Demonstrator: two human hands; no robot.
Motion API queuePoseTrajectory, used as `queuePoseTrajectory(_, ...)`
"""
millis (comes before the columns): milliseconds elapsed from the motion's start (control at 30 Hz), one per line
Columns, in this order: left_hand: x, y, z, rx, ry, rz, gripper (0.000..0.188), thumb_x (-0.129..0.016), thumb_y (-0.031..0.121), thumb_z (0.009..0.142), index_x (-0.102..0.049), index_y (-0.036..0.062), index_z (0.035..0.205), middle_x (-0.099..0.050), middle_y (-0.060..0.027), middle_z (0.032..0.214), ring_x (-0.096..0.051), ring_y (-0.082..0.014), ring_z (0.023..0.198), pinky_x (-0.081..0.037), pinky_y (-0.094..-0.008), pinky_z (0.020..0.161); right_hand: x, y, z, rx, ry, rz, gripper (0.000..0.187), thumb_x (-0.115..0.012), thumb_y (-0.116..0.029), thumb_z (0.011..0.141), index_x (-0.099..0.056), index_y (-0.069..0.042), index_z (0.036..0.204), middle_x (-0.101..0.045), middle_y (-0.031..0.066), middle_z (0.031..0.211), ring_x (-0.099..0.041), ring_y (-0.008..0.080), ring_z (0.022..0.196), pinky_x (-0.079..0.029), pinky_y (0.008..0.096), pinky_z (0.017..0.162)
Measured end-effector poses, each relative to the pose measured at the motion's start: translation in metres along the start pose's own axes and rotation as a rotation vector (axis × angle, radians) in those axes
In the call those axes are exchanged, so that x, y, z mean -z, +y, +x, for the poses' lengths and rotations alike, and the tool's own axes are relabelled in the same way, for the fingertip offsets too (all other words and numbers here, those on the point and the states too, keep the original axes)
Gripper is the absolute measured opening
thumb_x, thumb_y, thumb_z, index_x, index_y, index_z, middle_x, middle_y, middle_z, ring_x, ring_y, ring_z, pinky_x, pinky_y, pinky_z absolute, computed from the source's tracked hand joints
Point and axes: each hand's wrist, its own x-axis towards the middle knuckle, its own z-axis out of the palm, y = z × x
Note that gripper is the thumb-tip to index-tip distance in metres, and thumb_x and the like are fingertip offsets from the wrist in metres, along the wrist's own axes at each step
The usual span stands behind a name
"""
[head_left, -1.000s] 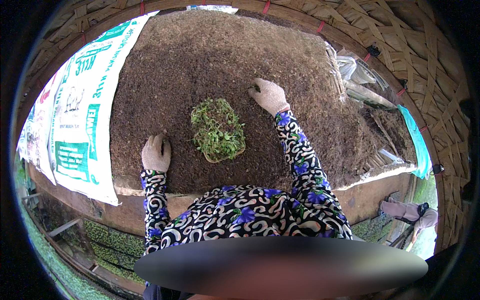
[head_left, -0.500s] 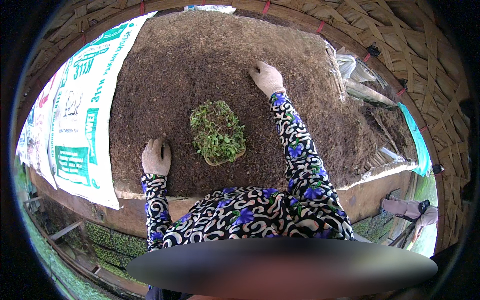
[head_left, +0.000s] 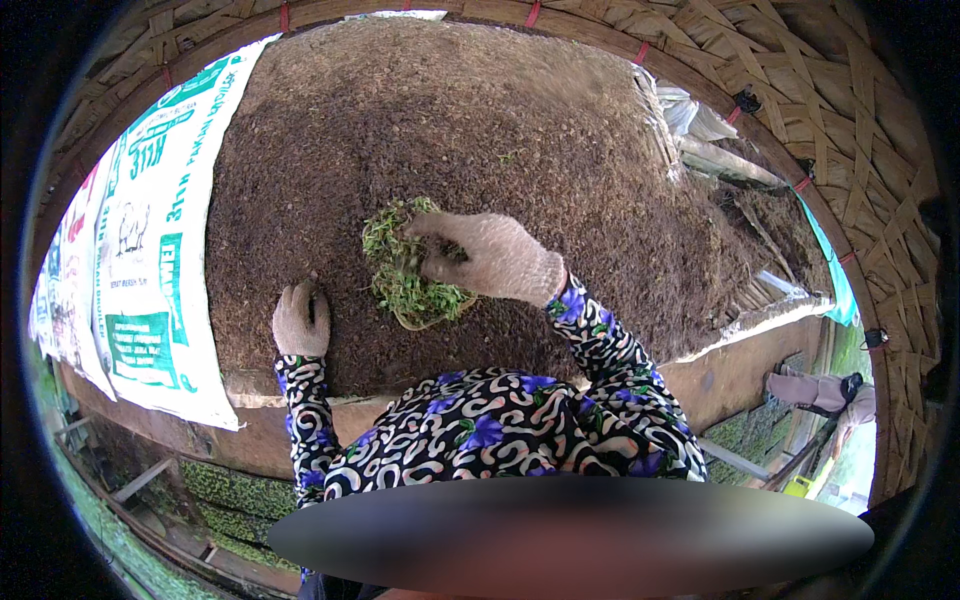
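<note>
In the middle of a bed of dark soil sits a shallow, light-rimmed tray heaped with small green seedlings. My right hand, in a pale knit glove, reaches over them from the right. Its thumb and fingers are apart and touch the leaves; some fingertips are among the greenery. To the left of the tray my left hand, gloved alike, is low over the soil near the front edge. Its fingers are curled together, and anything between them is too small to make out. A tiny green sprig stands in the soil farther back.
White and green printed sacks cover the bed's left end. Crumpled plastic and a pale pole lie at the back right. Beyond the wooden front edge, low greenery shows. Another person's leg is at the right.
My right hand has come back from the far soil to the seedlings, and a small sprig now shows where it was. My left hand stays nearly in place.
</note>
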Motion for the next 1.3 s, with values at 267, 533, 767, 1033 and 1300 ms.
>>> queuePoseTrajectory(267,-0.002,-0.004,0.0,0.019,-0.02,0.065,0.029,-0.065,0.019,0.096,-0.068,0.0026,0.12,-0.065,-0.0229,0.107,-0.067,-0.045,0.098,-0.055,-0.0532,0.082,0.018,0.126,0.023,-0.542,0.273,-0.352,0.042,-0.066,-0.035,0.098,-0.068,-0.01,0.132,-0.076,0.0202,0.117,-0.073,0.0389,0.11,-0.058,0.0495,0.094)
queuePoseTrajectory(533,-0.001,0.001,0.001,0.027,-0.006,0.029,0.027,-0.065,0.019,0.096,-0.068,0.003,0.118,-0.066,-0.0224,0.106,-0.067,-0.0451,0.098,-0.055,-0.053,0.083,-0.009,0.182,0.045,-0.54,0.373,-0.384,0.036,-0.068,-0.04,0.096,-0.071,-0.012,0.118,-0.077,0.0195,0.104,-0.073,0.0413,0.1,-0.059,0.0535,0.085)
queuePoseTrajectory(767,-0.001,-0.001,0.001,0.016,-0.004,0.037,0.027,-0.064,0.02,0.096,-0.068,0.003,0.117,-0.066,-0.0219,0.106,-0.066,-0.0453,0.099,-0.053,-0.0541,0.084,-0.007,0.17,0.072,-0.482,0.466,-0.203,0.039,-0.068,-0.045,0.096,-0.073,-0.012,0.116,-0.077,0.0192,0.106,-0.072,0.0415,0.103,-0.057,0.0524,0.09)
queuePoseTrajectory(1033,0.001,0.001,0.003,0.066,-0.069,0.029,0.029,-0.063,0.021,0.097,-0.068,0.003,0.119,-0.066,-0.0223,0.106,-0.067,-0.044,0.099,-0.054,-0.0535,0.084,-0.015,0.171,0.111,-0.427,0.214,-0.334,0.042,-0.067,-0.045,0.096,-0.07,-0.008,0.114,-0.076,0.0221,0.109,-0.072,0.0424,0.105,-0.057,0.0529,0.091)
queuePoseTrajectory(1300,0.0,-0.001,0.001,0.032,-0.046,0.034,0.032,-0.064,0.021,0.095,-0.069,0.0025,0.12,-0.066,-0.022,0.107,-0.066,-0.0443,0.099,-0.054,-0.0534,0.084,0.032,0.235,0.054,-0.492,0.706,-0.187,0.031,-0.066,-0.035,0.097,-0.076,-0.011,0.113,-0.075,0.0244,0.105,-0.072,0.0442,0.103,-0.057,0.0522,0.092)
